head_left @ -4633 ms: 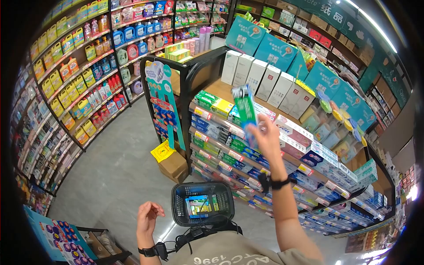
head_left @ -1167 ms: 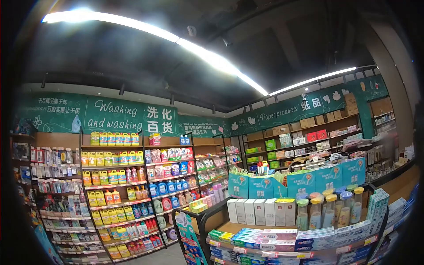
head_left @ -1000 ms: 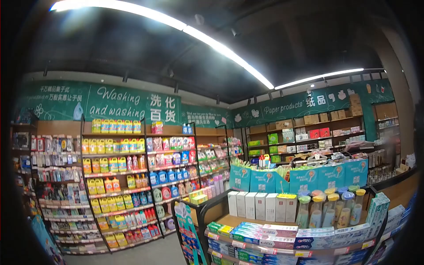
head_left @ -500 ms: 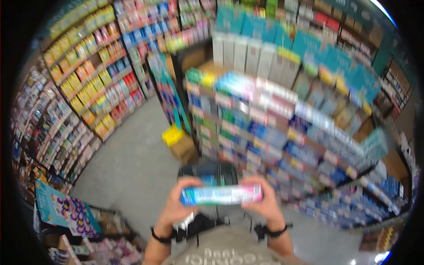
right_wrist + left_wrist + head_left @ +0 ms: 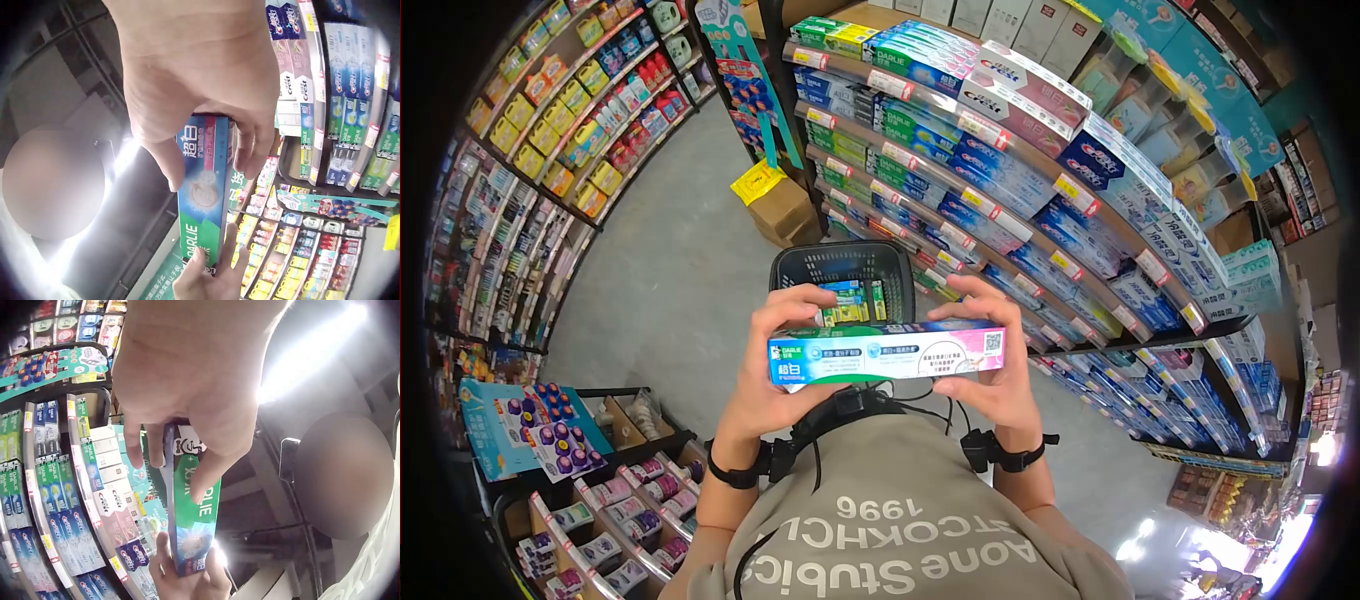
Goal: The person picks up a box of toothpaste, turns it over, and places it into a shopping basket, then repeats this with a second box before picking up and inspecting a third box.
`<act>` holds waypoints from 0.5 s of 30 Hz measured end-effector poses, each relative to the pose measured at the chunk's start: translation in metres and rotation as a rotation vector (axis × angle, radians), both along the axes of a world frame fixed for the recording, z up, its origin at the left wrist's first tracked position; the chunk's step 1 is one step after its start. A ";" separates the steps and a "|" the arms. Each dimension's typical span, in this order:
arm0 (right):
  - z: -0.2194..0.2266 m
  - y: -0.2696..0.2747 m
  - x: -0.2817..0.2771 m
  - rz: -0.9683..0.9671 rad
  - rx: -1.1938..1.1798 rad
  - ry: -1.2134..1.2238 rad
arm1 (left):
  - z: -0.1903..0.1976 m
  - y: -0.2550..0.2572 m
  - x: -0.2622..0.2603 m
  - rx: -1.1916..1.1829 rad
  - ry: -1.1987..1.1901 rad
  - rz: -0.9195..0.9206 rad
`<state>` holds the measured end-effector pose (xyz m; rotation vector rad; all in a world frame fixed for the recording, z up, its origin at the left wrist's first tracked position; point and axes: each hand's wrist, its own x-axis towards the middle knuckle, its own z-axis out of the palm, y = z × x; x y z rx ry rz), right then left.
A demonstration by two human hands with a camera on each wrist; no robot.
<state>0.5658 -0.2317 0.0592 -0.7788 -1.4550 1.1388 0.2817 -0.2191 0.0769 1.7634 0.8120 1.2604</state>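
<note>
In the head view, a toothpaste box in blue, green and pink, marked DARLIE, lies level in front of the chest. My left hand grips one end and my right hand the other, thumbs on the near side. The left wrist view shows the green-and-blue face of the toothpaste box under my left thumb. From the right wrist, the blue face of the toothpaste box shows between my thumb and fingers. Beyond it stands a black shopping basket with several small boxes inside.
A curved shelf unit packed with toothpaste boxes rises ahead and to the right. Near its left end stands a brown carton with a yellow sheet on top. Shelves of yellow bottles line the left, and a low display rack stands nearby.
Earlier the right hand alone held a toothpaste box over the shelf. The head view swung up, then back down. Both hands now hold a toothpaste box, as half a second ago, now higher in view.
</note>
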 end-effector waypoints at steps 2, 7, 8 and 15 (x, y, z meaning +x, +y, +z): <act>0.002 0.002 -0.006 0.026 0.001 0.078 | -0.004 -0.001 0.001 -0.017 -0.026 0.003; -0.001 0.003 -0.009 0.034 -0.004 0.079 | -0.006 -0.003 -0.005 -0.033 -0.017 -0.017; -0.001 0.003 -0.009 0.034 -0.011 0.085 | -0.007 -0.003 -0.006 -0.029 -0.010 -0.026; 0.000 0.003 -0.011 0.026 -0.019 0.075 | -0.010 0.000 -0.007 -0.021 -0.017 -0.035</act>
